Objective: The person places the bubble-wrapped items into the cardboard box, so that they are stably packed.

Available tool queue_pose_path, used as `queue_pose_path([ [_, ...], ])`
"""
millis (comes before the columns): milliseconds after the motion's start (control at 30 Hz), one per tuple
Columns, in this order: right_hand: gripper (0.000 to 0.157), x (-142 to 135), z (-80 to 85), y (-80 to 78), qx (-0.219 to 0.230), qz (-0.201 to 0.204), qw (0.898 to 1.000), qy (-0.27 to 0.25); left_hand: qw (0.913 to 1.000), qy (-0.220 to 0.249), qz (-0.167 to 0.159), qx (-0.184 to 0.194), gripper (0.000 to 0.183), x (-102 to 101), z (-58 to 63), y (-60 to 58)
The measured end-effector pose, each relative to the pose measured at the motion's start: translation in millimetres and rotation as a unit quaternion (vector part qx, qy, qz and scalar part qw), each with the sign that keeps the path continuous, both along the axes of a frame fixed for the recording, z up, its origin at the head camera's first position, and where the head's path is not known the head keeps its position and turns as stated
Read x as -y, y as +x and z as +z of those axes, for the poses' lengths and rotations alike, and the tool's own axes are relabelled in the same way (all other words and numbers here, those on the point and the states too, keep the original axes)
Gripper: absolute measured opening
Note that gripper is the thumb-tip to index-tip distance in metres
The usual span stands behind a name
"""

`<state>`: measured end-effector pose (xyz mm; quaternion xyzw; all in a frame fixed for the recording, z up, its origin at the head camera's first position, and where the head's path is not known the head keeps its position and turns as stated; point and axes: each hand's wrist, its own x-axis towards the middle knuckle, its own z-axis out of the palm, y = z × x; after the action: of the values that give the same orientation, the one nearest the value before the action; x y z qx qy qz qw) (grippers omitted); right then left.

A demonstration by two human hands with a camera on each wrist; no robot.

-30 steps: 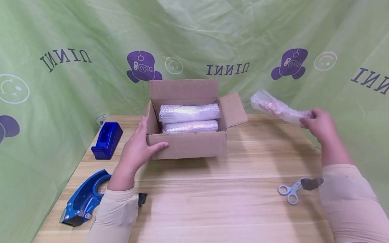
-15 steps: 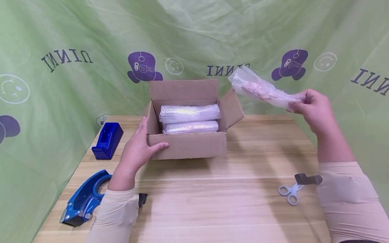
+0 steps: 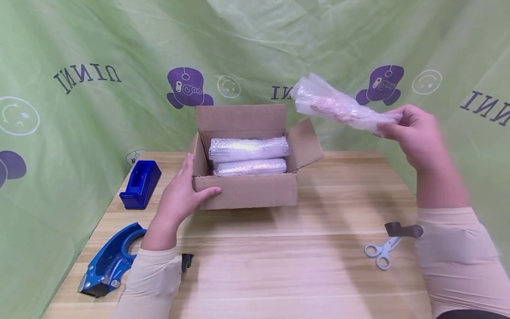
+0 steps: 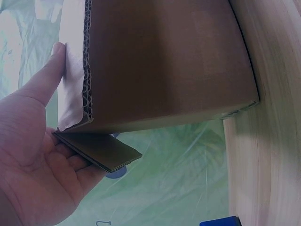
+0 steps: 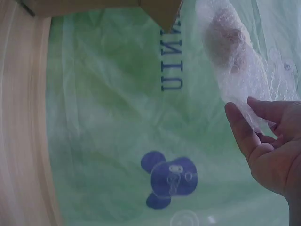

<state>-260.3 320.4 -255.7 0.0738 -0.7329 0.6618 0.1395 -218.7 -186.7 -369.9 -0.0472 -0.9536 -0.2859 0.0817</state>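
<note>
In the head view, an open cardboard box (image 3: 247, 191) stands mid-table with two bubble-wrapped rolls (image 3: 249, 149) lying side by side inside. My left hand (image 3: 178, 195) grips its left front corner, thumb on the front and fingers along the left side. The left wrist view has the fingers behind a side flap (image 4: 101, 149). Up in the air to the right of the box, my right hand (image 3: 418, 133) pinches one end of a bubble-wrapped bundle (image 3: 338, 106). Something pinkish shows through the wrap, its kind hidden. The bundle's free end points left, above the box's right flap (image 3: 306, 144).
A blue desktop tape dispenser (image 3: 140, 185) stands left of the box. Nearer lies a blue hand-held tape dispenser (image 3: 109, 261), partly behind my left sleeve. Light grey scissors (image 3: 382, 253) lie at the right, by my right sleeve. A green printed curtain (image 3: 342, 35) surrounds the table.
My right hand has lifted the bundle up and to the left, off the right side of the table toward the box. The right flap swung inward, then back out. My left hand stays put.
</note>
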Motion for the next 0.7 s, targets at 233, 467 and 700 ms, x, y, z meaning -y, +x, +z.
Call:
queue_pose_path([
  [233,0.015,51,-4.5,-8.3,-0.016,0.021,0.989,0.147,1.0000,0.002,-0.001,-0.003,0.123,0,0.6,0.5],
  [467,0.016,104,-13.4,-14.9,-0.026,0.051,0.957,0.284,1.0000,0.001,-0.002,-0.002,0.124,1,0.0,-0.6],
  [700,0.013,135,-29.9,-22.8,-0.050,0.077,0.922,0.377,1.0000,0.001,-0.002,-0.001,0.124,1,-0.5,-0.8],
])
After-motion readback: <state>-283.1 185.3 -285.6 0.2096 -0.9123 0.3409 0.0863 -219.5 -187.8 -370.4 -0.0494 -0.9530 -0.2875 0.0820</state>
